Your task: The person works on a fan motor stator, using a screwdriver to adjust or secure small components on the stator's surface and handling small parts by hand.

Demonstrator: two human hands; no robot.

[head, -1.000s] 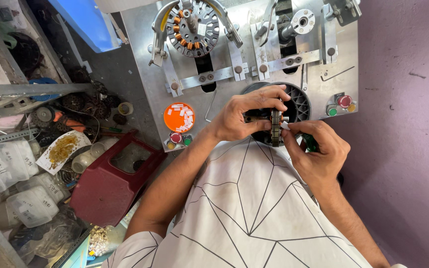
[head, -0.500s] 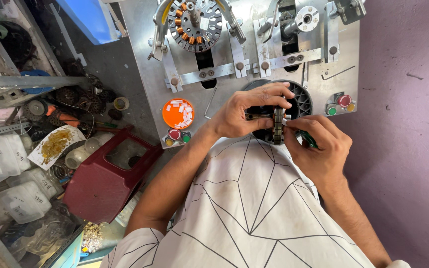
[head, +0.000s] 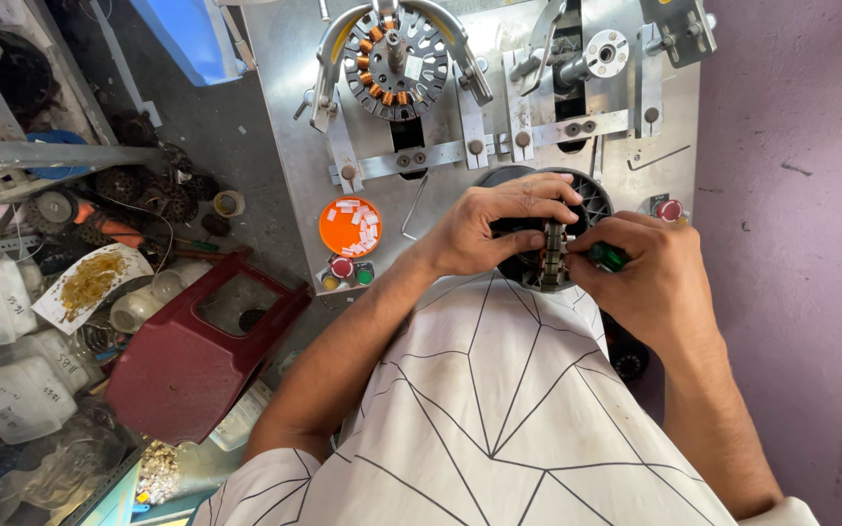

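Both hands are closing on a small dark slotted metal core (head: 551, 255), which is sitting upright in front of a black ribbed round housing (head: 592, 200) low on the grey metal machine panel (head: 289, 117). The left hand (head: 484, 229) is clenching its fingers over the core's left side and top, while the right hand (head: 650, 273) is gripping it from the right, with a green-handled tool (head: 606, 257) poking out between its fingers. The two hands are covering most of the housing, so little of the core is showing.

Above the housing, a round stator with copper windings (head: 394, 58) is sitting in a curved metal clamp. To the left of the housing, an orange disc with white slips (head: 350, 226) is resting on the panel, with small red and green buttons (head: 351, 271) just below it. To the right of the housing, a red button (head: 670, 209) is showing beside a purple wall (head: 801, 195). Far to the left of the housing, a dark red plastic casing (head: 192, 351) is lying among clear bags and dark round parts on a cluttered floor.
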